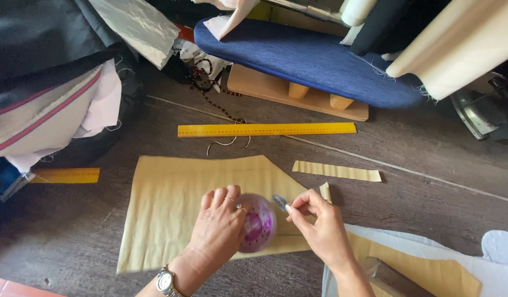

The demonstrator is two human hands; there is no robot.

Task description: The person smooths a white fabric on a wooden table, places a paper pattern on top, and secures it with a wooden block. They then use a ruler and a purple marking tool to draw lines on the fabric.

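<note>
The left hand [220, 228] holds a round pink tape roll [257, 223] over the yellow paper pattern [171, 203] on the counter [419, 187]; the right hand [320, 223] pinches its clear tape end [279, 201].

One camera, worn on the head, looks almost straight down at a dark wooden table [430, 148] from close above. The wearer's forearms enter from six o'clock; a blue padded board [320, 60] lies toward twelve o'clock.
</note>
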